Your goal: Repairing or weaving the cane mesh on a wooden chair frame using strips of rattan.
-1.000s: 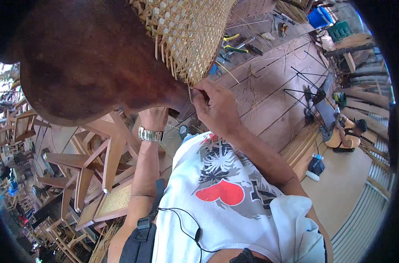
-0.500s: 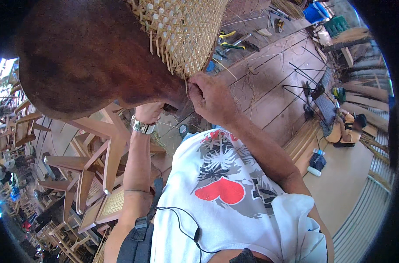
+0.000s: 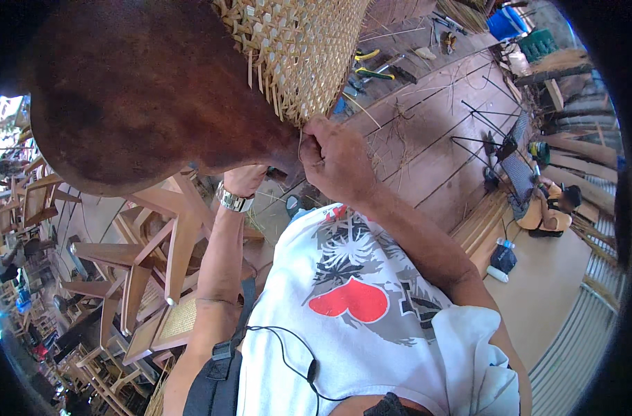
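Observation:
A dark brown curved wooden furniture piece (image 3: pixel 156 97) fills the upper left, its broad rounded part at the left. An open-weave cane panel (image 3: pixel 295 55) covers its right part, with loose strand ends along the wooden edge. At the panel's lower corner my right hand (image 3: pixel 340 156) is closed in a pinch on a thin cane strand (image 3: pixel 301 144). My left hand (image 3: pixel 245 180), with a metal watch at the wrist, reaches under the wood's lower edge. Its fingers are hidden behind the wood, so their grip does not show.
Yellow-handled pliers (image 3: pixel 373 73) and other tools lie beyond the panel on the plank floor (image 3: pixel 427 132), among cane scraps. Wooden chair frames (image 3: pixel 156 243) crowd the left. Far right, another person (image 3: pixel 548 208) sits by a dark woven chair (image 3: pixel 516 170). A blue bucket (image 3: pixel 508 23) stands at the upper right.
The wooden piece and cane panel have shifted slightly right and down in the view. Both hands moved a little right with them; my right hand keeps its pinch.

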`<state>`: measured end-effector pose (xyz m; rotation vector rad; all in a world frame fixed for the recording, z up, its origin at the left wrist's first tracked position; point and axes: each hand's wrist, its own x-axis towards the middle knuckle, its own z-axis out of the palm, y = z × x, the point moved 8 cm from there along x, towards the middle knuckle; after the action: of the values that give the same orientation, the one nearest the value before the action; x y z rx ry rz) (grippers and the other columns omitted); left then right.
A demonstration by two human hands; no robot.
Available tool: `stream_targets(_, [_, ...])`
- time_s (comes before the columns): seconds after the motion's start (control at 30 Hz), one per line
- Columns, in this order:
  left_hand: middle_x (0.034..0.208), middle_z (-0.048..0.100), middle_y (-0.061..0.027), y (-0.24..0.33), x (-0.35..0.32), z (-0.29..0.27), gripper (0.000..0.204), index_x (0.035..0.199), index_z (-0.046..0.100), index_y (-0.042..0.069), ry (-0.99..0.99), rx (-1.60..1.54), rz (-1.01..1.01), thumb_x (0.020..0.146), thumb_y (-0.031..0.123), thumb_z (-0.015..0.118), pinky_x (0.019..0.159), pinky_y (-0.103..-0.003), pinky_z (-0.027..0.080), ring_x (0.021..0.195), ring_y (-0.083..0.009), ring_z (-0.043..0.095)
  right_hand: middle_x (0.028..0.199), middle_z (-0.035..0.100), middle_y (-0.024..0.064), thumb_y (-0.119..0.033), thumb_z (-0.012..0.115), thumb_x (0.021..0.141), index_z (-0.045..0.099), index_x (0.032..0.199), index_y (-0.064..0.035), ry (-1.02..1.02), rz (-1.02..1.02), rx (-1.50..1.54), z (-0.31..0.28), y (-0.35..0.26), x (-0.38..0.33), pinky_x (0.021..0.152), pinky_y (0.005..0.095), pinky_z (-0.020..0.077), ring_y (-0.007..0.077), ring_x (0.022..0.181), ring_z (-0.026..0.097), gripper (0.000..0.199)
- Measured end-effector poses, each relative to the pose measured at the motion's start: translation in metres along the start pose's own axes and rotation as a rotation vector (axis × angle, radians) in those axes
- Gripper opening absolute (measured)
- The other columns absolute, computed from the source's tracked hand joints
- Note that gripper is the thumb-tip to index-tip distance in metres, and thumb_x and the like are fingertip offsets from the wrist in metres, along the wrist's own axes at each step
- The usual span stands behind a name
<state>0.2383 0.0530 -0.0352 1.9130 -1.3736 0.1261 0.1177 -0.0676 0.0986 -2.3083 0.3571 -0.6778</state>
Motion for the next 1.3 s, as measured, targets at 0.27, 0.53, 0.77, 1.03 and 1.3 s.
stream_targets(0.27, [0.131,0.057,-0.0067,0.021,0.013,-0.016,0.041,0.131,0.052,0.01,-0.019,-0.419,-0.292,0.09,0.017,0.056,0.104,-0.039,0.037,0.119,-0.0219,0.052,0.081,0.064,0.0178,-0.009,0.061,0.087,0.061,0.095,0.001,0.024,0.217,0.148,-0.003,0.013,-0.012,0.064,0.0369,0.0502,0.0316,0.074,0.066,0.013])
stream_targets(0.53, [0.11,0.066,-0.0065,-0.002,-0.036,0.001,0.019,0.108,0.063,0.002,0.22,-1.073,-0.626,0.09,0.01,0.063,0.083,-0.033,0.05,0.093,-0.0182,0.063,0.08,0.065,0.0145,-0.012,0.063,0.088,0.062,0.095,-0.0003,-0.035,0.261,0.099,-0.006,0.017,-0.012,0.063,0.0323,0.05,0.0213,0.07,0.065,0.014])
stream_targets(0.77, [0.083,0.07,-0.0069,0.073,0.006,-0.026,0.022,0.099,0.064,0.001,0.318,-0.786,-0.536,0.082,0.009,0.077,0.071,-0.027,0.05,0.078,-0.0098,0.062,0.078,0.06,0.0155,-0.004,0.061,0.083,0.06,0.092,0.0003,0.004,-0.031,-0.03,-0.007,0.001,-0.005,0.064,0.0382,0.0482,0.0317,0.071,0.062,0.01])
stream_targets(1.03, [0.082,0.07,-0.0068,0.085,0.011,-0.034,0.018,0.099,0.063,0.001,0.403,-0.698,-0.445,0.087,0.012,0.071,0.069,-0.026,0.048,0.073,-0.0098,0.062,0.077,0.059,0.0173,-0.004,0.059,0.083,0.057,0.091,0.0002,-0.022,-0.026,0.059,-0.004,0.004,-0.004,0.062,0.0407,0.0466,0.0352,0.071,0.062,0.009])
stream_targets(1.3, [0.079,0.07,-0.0065,0.086,0.009,-0.037,0.014,0.096,0.062,0.003,0.429,-0.646,-0.429,0.087,0.01,0.07,0.065,-0.026,0.048,0.069,-0.0108,0.061,0.075,0.058,0.0184,-0.003,0.057,0.083,0.055,0.087,-0.0015,0.005,-0.058,0.023,0.001,0.003,-0.001,0.061,0.0421,0.0461,0.0378,0.07,0.06,0.004])
